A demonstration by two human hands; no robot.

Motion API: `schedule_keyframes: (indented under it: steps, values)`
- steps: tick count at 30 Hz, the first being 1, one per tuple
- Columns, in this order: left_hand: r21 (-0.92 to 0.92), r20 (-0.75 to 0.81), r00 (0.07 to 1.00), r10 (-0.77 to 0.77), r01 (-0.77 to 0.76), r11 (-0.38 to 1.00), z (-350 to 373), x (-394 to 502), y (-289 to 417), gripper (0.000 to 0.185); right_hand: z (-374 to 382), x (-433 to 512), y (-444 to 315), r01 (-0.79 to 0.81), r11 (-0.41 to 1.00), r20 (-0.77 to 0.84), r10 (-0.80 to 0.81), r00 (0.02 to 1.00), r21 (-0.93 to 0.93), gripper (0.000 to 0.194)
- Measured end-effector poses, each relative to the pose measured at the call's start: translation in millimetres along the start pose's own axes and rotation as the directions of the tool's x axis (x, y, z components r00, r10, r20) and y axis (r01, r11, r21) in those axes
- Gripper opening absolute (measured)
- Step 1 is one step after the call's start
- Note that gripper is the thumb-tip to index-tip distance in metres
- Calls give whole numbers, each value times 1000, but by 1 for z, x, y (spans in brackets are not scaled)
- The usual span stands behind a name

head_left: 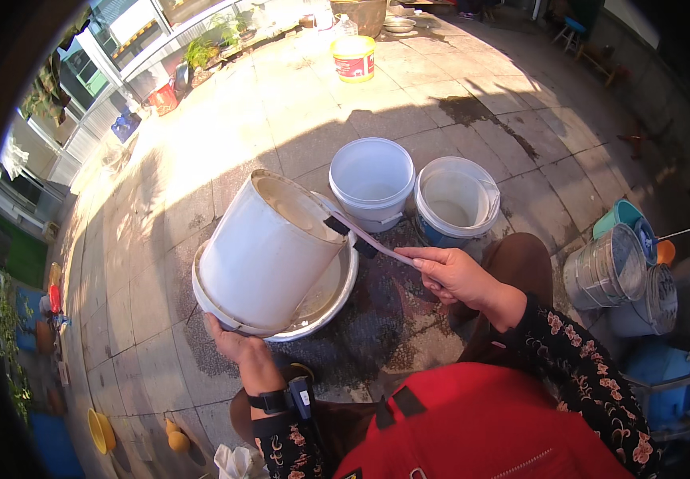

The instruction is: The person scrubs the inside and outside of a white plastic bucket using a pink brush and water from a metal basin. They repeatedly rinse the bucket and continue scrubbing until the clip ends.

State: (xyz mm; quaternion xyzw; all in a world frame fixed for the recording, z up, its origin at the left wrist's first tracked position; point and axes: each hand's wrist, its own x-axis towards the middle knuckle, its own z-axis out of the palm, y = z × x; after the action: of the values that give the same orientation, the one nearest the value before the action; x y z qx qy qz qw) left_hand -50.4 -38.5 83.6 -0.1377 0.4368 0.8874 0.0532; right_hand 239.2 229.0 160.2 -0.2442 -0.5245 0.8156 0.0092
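My left hand [231, 344] grips the rim of a white plastic bucket [261, 257], which lies tilted with its dirty base turned up and away from me. The bucket rests in a wide metal basin [345, 293] holding some cloudy liquid. In my right hand [449, 272] is the long pale handle of a scrubbing brush [375, 239] with dark bristles; its head is at the edge of the bucket's base. Beyond the basin stand two more white buckets, one bare [372, 170] and one with a blue patch [457, 197], both upright.
Stacked used buckets [605, 266] stand at the right. A yellow and red tub [354, 58] is farther off on the paving. A yellow bowl [100, 431] and a gourd [177, 440] lie at the lower left. Wet paving surrounds the basin.
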Motion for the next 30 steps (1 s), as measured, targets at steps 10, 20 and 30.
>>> schedule_keyframes:
  steps: [10,20,30]
  values:
    - [44,37,992,-119,117,992,8,-3,-6,46,-16,5,23,-71,994,-255,88,963,77,39]
    - [456,351,936,30,-199,868,-23,29,-61,17,-29,8,0,136,985,-304,-99,948,102,40]
    - [762,389,921,-16,-312,568,-58,90,-139,26,-80,20,-30,357,897,-299,-276,914,262,43]
